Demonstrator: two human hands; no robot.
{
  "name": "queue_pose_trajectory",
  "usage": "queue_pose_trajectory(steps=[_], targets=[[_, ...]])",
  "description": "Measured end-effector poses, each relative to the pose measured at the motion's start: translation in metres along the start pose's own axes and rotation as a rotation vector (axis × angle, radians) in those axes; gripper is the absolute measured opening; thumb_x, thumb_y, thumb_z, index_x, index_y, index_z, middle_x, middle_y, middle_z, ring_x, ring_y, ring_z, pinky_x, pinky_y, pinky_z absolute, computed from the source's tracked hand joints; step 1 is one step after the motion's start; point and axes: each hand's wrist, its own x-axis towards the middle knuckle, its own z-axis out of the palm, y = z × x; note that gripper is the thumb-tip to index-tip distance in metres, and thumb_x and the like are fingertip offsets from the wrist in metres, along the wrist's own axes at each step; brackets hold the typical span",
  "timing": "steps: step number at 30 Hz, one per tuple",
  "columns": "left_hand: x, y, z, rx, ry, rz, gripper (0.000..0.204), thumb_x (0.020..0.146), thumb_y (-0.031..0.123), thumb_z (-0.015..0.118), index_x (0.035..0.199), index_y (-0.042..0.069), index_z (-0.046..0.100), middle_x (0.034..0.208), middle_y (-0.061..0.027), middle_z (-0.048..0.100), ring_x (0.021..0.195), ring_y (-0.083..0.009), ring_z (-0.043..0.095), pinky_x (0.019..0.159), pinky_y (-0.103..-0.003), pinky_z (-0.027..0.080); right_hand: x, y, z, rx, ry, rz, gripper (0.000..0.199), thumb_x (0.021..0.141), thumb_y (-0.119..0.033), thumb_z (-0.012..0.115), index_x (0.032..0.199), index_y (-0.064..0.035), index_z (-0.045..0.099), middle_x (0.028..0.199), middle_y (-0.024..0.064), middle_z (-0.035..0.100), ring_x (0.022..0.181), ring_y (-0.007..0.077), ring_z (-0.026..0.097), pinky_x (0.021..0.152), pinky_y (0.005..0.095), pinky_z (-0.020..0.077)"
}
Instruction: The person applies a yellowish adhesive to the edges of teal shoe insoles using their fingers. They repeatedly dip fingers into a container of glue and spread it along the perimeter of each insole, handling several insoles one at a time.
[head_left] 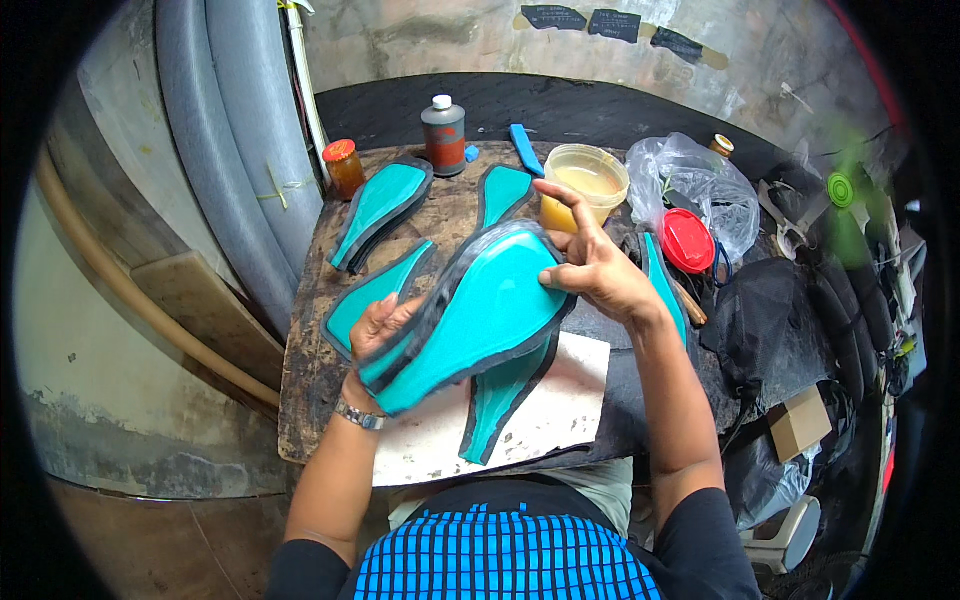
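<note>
The person holds a teal sole piece with a dark rim up over the middle of the frame, tilted from lower left to upper right. The left hand grips its narrow lower end, fingers curled around the edge. The right hand rests against its wide upper end, thumb and some fingers pressing on the rim while the index finger points up and left.

The raised piece hides part of the worn wooden table behind it. Directly below it lies another teal piece on a white sheet, partly covered by the held one. To the left of centre, two more teal pieces lie on the table: one near the upper left of the tabletop, one just behind the left hand. A further one lies at the upper centre.

Along the far edge stand an orange-lidded jar, a grey bottle with a white cap, and a blue brush. A clear plastic tub holds yellowish liquid, just above the right hand. At the right sits a crumpled clear plastic bag and a red lid; what lies beneath them cannot be made out.
</note>
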Motion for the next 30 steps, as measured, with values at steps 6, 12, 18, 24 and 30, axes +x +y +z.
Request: queue_pose_trajectory(steps=[6, 12, 18, 24, 30], targets=[[0.008, 0.001, 0.028, 0.883, 0.152, 0.08, 0.088, 0.074, 0.031, 0.075, 0.143, -0.006, 0.036, 0.133, -0.0154, 0.055, 0.117, -0.023, 0.058, 0.101, -0.032, 0.046, 0.021, -0.004, 0.013, -0.57, -0.101, -0.063, 0.087, 0.078, -0.001, 0.064, 0.152, -0.016, 0.02, 0.1, 0.0086, 0.053, 0.094, 0.016, 0.051, 0.084, 0.0301, 0.044], [0.014, -0.003, 0.034, 0.738, 0.31, 0.19, 0.085, 0.07, 0.015, 0.067, 0.146, 0.0, 0.034, 0.131, -0.0155, 0.054, 0.116, -0.0223, 0.057, 0.101, -0.032, 0.046, 0.072, -0.015, -0.066, -1.341, 0.705, -0.111, 0.063, 0.091, -0.066, 0.044, 0.111, -0.0151, 0.075, 0.141, 0.0152, 0.046, 0.137, 0.0358, 0.033, 0.11, 0.058, 0.0213], [0.013, 0.001, 0.032, 0.766, 0.379, 0.228, 0.081, 0.07, 0.015, 0.063, 0.143, -0.004, 0.034, 0.125, -0.0151, 0.056, 0.109, -0.0212, 0.059, 0.097, -0.03, 0.048, 0.086, -0.017, -0.111, -1.455, 0.59, 0.298, 0.074, 0.097, -0.063, 0.024, 0.102, -0.0112, 0.077, 0.15, 0.0175, 0.035, 0.145, 0.0343, 0.022, 0.111, 0.0667, 0.0098], [0.01, 0.006, 0.032, 0.751, 0.359, 0.182, 0.081, 0.071, 0.018, 0.062, 0.143, -0.006, 0.034, 0.124, -0.0142, 0.056, 0.105, -0.0176, 0.059, 0.093, -0.027, 0.049, 0.028, -0.01, -0.06, -1.684, 0.823, 0.015, 0.048, 0.097, -0.045, 0.043, 0.101, -0.0094, 0.076, 0.135, 0.0227, 0.049, 0.137, 0.0382, 0.035, 0.106, 0.0681, 0.0212], [0.012, 0.003, 0.03, 0.731, 0.265, 0.128, 0.082, 0.071, 0.018, 0.062, 0.144, -0.006, 0.032, 0.124, -0.0147, 0.056, 0.106, -0.0175, 0.059, 0.092, -0.026, 0.05, -0.014, 0.036, -0.009, -0.7, 0.316, -0.389, 0.046, 0.079, 0.007, 0.05, 0.111, -0.0162, 0.074, 0.146, 0.0151, 0.036, 0.138, 0.0311, 0.035, 0.113, 0.0486, 0.0253]])
